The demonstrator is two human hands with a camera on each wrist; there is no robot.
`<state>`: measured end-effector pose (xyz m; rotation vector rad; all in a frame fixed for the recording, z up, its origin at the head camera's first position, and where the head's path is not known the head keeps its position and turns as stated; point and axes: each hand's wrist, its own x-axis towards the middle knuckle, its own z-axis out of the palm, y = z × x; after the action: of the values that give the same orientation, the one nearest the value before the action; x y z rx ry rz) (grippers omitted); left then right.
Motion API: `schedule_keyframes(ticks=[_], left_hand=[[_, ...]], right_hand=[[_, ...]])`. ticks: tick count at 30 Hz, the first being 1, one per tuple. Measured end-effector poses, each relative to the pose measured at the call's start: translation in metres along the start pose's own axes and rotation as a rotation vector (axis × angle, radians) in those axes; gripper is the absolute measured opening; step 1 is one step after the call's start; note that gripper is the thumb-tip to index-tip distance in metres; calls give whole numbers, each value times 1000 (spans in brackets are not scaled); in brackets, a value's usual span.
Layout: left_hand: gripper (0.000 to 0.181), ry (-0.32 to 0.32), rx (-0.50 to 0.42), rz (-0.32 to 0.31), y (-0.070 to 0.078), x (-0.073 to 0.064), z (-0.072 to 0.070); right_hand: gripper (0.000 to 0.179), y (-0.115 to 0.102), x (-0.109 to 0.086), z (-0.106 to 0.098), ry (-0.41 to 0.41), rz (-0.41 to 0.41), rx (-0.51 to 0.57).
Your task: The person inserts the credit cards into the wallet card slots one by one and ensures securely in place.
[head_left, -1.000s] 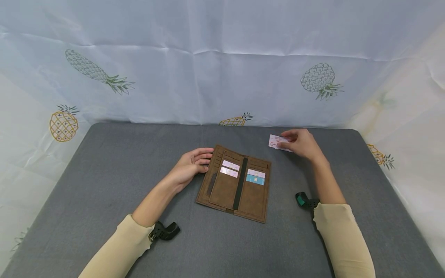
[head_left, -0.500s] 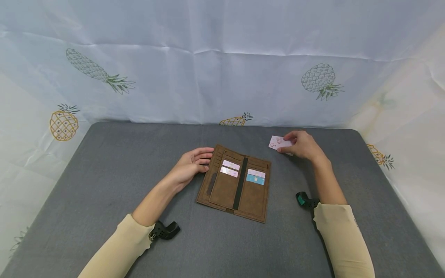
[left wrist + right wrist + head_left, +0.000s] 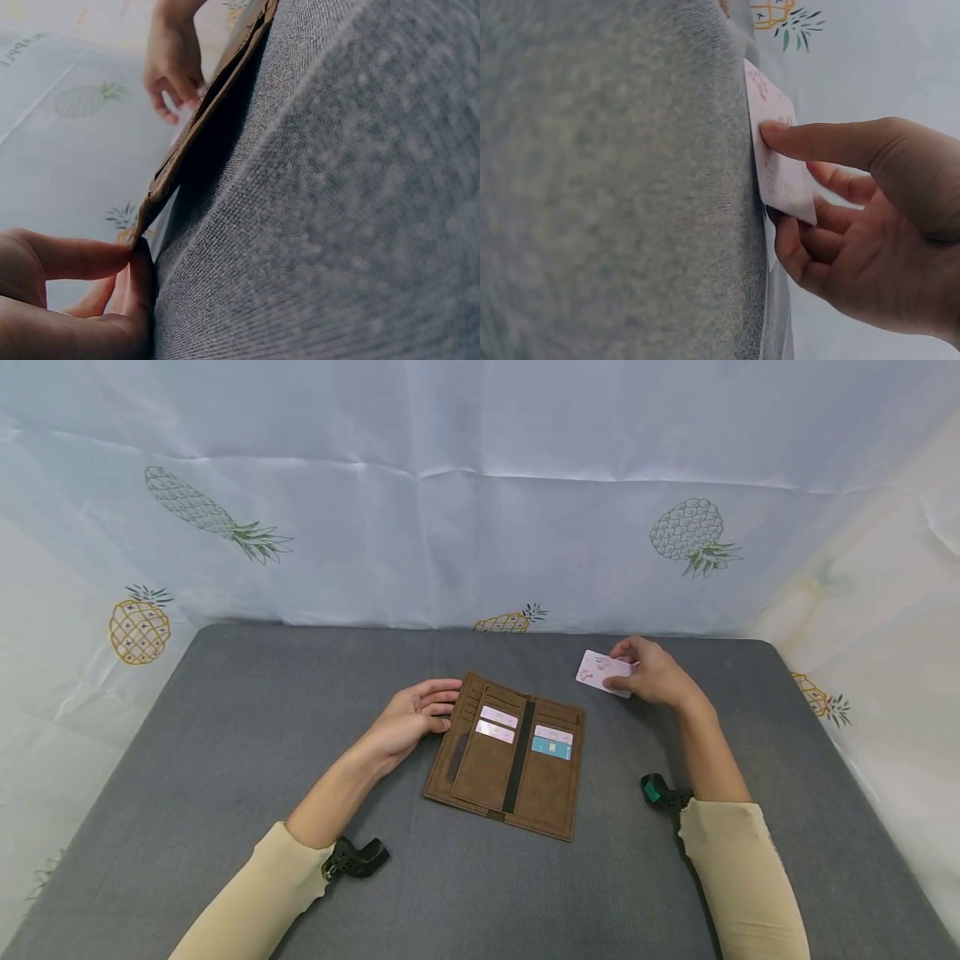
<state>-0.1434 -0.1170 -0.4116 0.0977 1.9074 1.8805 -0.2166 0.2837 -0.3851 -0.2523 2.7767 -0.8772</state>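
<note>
A brown wallet [image 3: 480, 777] lies spread out on the grey table, with pink cards [image 3: 495, 732] in its left slots. On its right side, a pink card and a blue card [image 3: 551, 748] show in the slots. My left hand [image 3: 408, 718] pinches the wallet's left edge between thumb and fingers; in the left wrist view that edge is raised off the cloth. Beyond the wallet at the right, my right hand [image 3: 654, 675] pinches a pink flower-patterned card [image 3: 780, 169]. Its thumb presses the printed face, with fingers behind. A pale edge [image 3: 771, 240] shows beneath the card.
A grey cloth covers the table [image 3: 300, 685]. Behind it hangs a pale curtain [image 3: 375, 543] with pineapple prints. Each wrist wears a black camera mount, one at the left sleeve [image 3: 356, 858] and one at the right [image 3: 663, 793].
The right hand has shifted its grip slightly, and the pink card is turned a little, with more of its face showing. The left hand and wallet have stayed in place.
</note>
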Motion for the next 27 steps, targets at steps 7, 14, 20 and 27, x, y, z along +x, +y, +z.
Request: schedule_keyframes(ticks=[7,14,20,27], left_hand=[[70,-1,3,3,0,0,0],[70,1,7,3,0,-1,0],[71,3,-2,5,0,0,1],[71,4,-1,5,1,0,1]], right_hand=[[40,-2,0,-2,48,-91,131],[50,-7,-3,-4,67,-19,351],[54,-9,-2,-5,87,15,480],[44,-14,-1,-2,105,21,603]])
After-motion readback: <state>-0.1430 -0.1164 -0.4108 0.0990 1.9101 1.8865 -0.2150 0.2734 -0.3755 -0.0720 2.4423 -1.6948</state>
